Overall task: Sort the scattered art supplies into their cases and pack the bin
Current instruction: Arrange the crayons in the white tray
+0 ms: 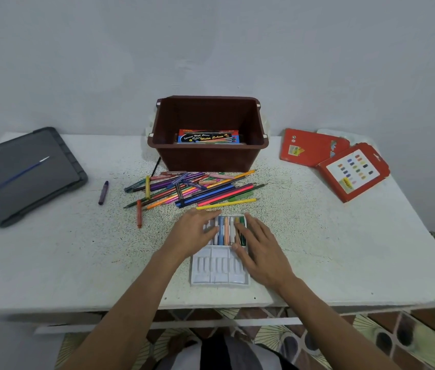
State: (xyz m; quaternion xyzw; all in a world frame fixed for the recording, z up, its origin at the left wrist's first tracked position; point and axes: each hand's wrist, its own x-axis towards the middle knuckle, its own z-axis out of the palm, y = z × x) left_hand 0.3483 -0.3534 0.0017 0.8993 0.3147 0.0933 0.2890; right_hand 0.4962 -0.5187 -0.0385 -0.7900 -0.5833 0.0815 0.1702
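A: Resting left hand (195, 231) and right hand (261, 249) on white tray (219, 268), fingers loose, touching crayons (226, 231), gripping nothing.

B: Sitting near front edge of counter (77, 249), seen from head view. Judging tray thin, probably flexing; taking both long sides, keeping level, sparing brittle crayons.

Two bare forearms fill the lower half of the frame, uncovered as far as the bottom edge, each ending in a bare hand: left hand (193, 232), right hand (263, 252). At bottom centre, clothing (215, 355) shows black, white and grey vertical bands.
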